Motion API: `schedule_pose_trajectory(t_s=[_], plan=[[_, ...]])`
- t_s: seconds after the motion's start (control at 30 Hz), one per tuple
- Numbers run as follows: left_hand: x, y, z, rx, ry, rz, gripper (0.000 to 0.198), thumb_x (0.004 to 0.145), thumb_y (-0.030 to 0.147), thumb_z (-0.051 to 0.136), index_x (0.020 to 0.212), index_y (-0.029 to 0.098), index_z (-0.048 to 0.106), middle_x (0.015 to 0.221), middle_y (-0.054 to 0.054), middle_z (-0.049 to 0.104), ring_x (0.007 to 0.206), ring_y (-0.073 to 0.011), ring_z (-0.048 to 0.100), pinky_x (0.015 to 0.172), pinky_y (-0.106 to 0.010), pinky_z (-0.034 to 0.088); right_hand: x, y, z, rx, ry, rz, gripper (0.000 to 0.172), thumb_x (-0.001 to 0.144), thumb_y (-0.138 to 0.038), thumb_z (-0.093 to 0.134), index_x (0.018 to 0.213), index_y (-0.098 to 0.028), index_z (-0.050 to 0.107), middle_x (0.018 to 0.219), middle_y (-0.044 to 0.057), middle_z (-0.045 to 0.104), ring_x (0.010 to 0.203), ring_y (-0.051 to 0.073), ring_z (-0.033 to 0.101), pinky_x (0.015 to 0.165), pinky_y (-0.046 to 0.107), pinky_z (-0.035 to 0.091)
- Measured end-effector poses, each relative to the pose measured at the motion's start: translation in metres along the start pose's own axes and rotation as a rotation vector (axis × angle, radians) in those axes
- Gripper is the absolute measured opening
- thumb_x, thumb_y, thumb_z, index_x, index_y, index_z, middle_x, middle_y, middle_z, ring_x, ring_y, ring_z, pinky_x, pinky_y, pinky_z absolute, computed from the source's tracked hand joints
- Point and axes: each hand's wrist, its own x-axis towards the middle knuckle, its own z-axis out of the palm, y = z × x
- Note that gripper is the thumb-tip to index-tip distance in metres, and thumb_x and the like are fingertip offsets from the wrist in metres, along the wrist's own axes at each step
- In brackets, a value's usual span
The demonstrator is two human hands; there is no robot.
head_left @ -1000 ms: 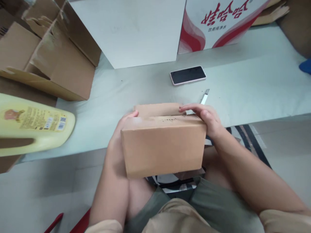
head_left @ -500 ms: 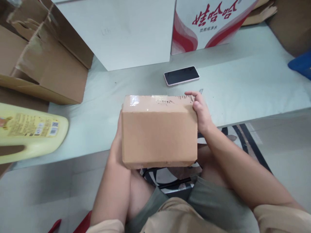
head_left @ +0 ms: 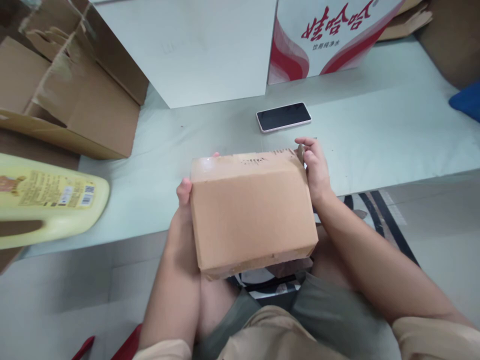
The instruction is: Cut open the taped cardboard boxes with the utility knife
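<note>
A taped brown cardboard box (head_left: 253, 220) is held up above my lap at the table's front edge, tilted slightly. My left hand (head_left: 184, 192) grips its left side, the thumb on the near edge and a fingertip showing behind the top. My right hand (head_left: 317, 167) is closed against the upper right corner. Between its thumb and forefinger is a small, thin greyish piece (head_left: 300, 153), too small to name for certain. Clear tape and dark printed marks run along the box's top face. Most of my left fingers are hidden behind the box.
A phone (head_left: 284, 117) lies on the pale tabletop (head_left: 375, 125) beyond the box. Behind stand a white box (head_left: 195, 55) and a red-and-white carton (head_left: 333, 45). At left are an open cardboard carton (head_left: 101, 105) and a yellow jug (head_left: 60, 200). A blue object (head_left: 467, 104) sits far right.
The box has tipped and turned, its lower right corner shifting right and its near edge lower. My left thumb now shows on the left edge. My right hand has moved slightly right.
</note>
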Motion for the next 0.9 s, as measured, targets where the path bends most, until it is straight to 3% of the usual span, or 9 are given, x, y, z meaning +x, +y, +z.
schedule_pose_trajectory(t_s=[0.17,0.37,0.43,0.53,0.6,0.7,0.8,0.9], plan=[[-0.001,0.002,0.001,-0.008,-0.033,0.031,0.077,0.077,0.075,0.065,0.137,0.027,0.06,0.135,-0.011,0.073,0.142,-0.0409,0.056,0.11,-0.057,0.052,-0.001,-0.011,0.005,0.145,0.138,0.096,0.04,0.097,-0.051,0.038,0.126,-0.027,0.052,0.096,0.006,0.057,0.096,0.027,0.063,0.093,0.045,0.054],[-0.003,0.008,0.001,0.016,0.068,-0.055,0.061,0.078,0.063,0.068,0.124,0.022,0.068,0.111,-0.009,0.08,0.126,-0.038,0.067,0.107,-0.051,0.054,-0.001,-0.011,0.003,0.152,0.131,0.119,0.042,0.098,-0.05,0.037,0.131,-0.028,0.052,0.107,0.008,0.062,0.106,0.027,0.065,0.099,0.047,0.054],[0.003,0.009,-0.001,0.003,0.1,0.045,0.039,0.083,0.052,0.063,0.112,0.025,0.068,0.1,-0.004,0.079,0.108,-0.0304,0.073,0.099,-0.046,0.056,-0.001,-0.01,0.002,0.167,0.147,0.106,0.043,0.098,-0.048,0.038,0.133,-0.029,0.052,0.119,0.01,0.064,0.117,0.028,0.064,0.103,0.048,0.053],[0.016,0.012,-0.006,-0.07,0.193,0.319,0.011,0.083,0.035,0.061,0.084,0.025,0.058,0.089,0.003,0.074,0.084,-0.0193,0.071,0.083,-0.036,0.057,0.001,-0.01,0.001,0.205,0.206,0.107,0.038,0.097,-0.045,0.042,0.129,-0.03,0.055,0.123,0.009,0.067,0.123,0.028,0.063,0.107,0.05,0.052],[0.024,0.017,-0.011,-0.105,0.267,0.431,0.014,0.082,0.033,0.059,0.077,0.023,0.052,0.084,0.003,0.07,0.078,-0.0166,0.068,0.078,-0.032,0.056,0.002,-0.011,0.001,0.247,0.207,0.139,0.032,0.095,-0.042,0.046,0.122,-0.029,0.058,0.118,0.008,0.069,0.117,0.027,0.066,0.107,0.052,0.053],[0.028,0.025,-0.017,-0.11,0.329,0.419,0.029,0.089,0.048,0.05,0.085,0.021,0.061,0.086,-0.001,0.07,0.078,-0.0193,0.067,0.073,-0.033,0.055,0.002,-0.014,0.0,0.284,0.074,0.142,0.031,0.087,-0.035,0.054,0.117,-0.027,0.059,0.115,0.008,0.072,0.113,0.028,0.069,0.105,0.054,0.055],[0.026,0.027,-0.019,-0.158,0.408,0.383,0.042,0.088,0.059,0.048,0.095,0.021,0.065,0.09,-0.002,0.072,0.078,-0.0216,0.067,0.069,-0.035,0.053,0.0,-0.018,0.001,0.184,-0.109,0.006,0.049,0.081,-0.03,0.059,0.13,-0.027,0.056,0.135,0.01,0.069,0.126,0.031,0.065,0.11,0.056,0.052],[0.027,0.023,-0.018,-0.205,0.44,0.344,0.047,0.085,0.062,0.052,0.102,0.021,0.068,0.094,-0.002,0.075,0.083,-0.0225,0.068,0.074,-0.036,0.054,-0.002,-0.022,0.004,0.029,-0.183,-0.138,0.071,0.078,-0.04,0.07,0.144,-0.025,0.048,0.15,0.015,0.059,0.136,0.037,0.058,0.113,0.058,0.049]])
